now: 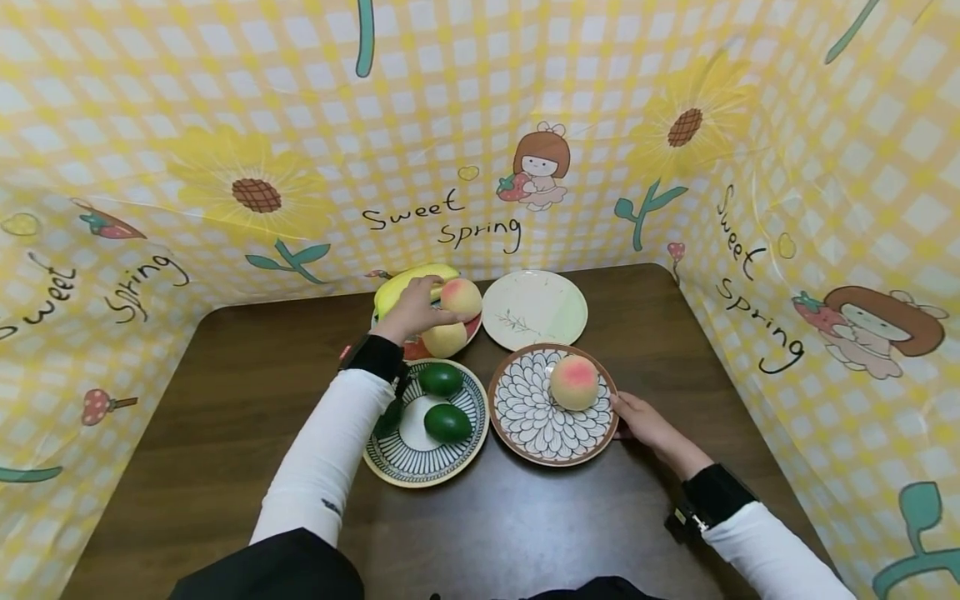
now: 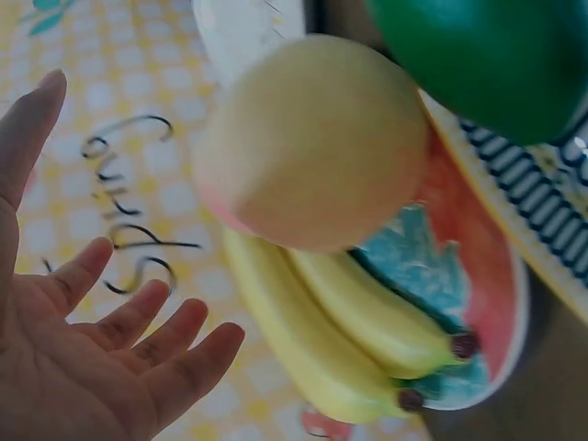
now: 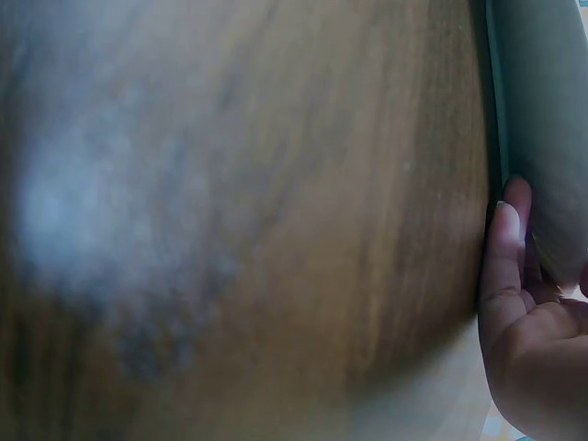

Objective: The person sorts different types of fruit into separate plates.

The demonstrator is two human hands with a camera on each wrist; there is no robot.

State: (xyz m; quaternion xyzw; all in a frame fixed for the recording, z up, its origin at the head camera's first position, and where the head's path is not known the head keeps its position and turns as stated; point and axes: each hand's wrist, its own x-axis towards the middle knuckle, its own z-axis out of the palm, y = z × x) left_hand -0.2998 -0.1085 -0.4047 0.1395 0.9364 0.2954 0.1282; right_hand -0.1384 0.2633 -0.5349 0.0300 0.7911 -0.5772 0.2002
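Observation:
My left hand [image 1: 420, 310] reaches over the red plate [image 2: 491, 303] at the back, its fingers spread beside a peach [image 1: 461, 298]. A second peach [image 1: 445, 340] and yellow bananas [image 2: 340, 317] lie on that plate. In the left wrist view the fingers stand apart from a large peach [image 2: 317, 147]. On the right, my right hand [image 1: 648, 423] pinches the rim of a brown-edged plate [image 1: 525, 446] with a petal pattern. One pink-topped peach [image 1: 574, 383] sits on it. The right wrist view shows the fingers [image 3: 503, 253] under the plate's edge.
A blue-striped plate [image 1: 427, 475] stands front left, holding dark green oval fruits [image 1: 447, 423], one partly behind the left arm. Behind the petal plate lies a pale green plate [image 1: 534, 308]. Yellow checked cloth [image 1: 450, 108] walls the back and sides of the wooden table [image 1: 247, 375].

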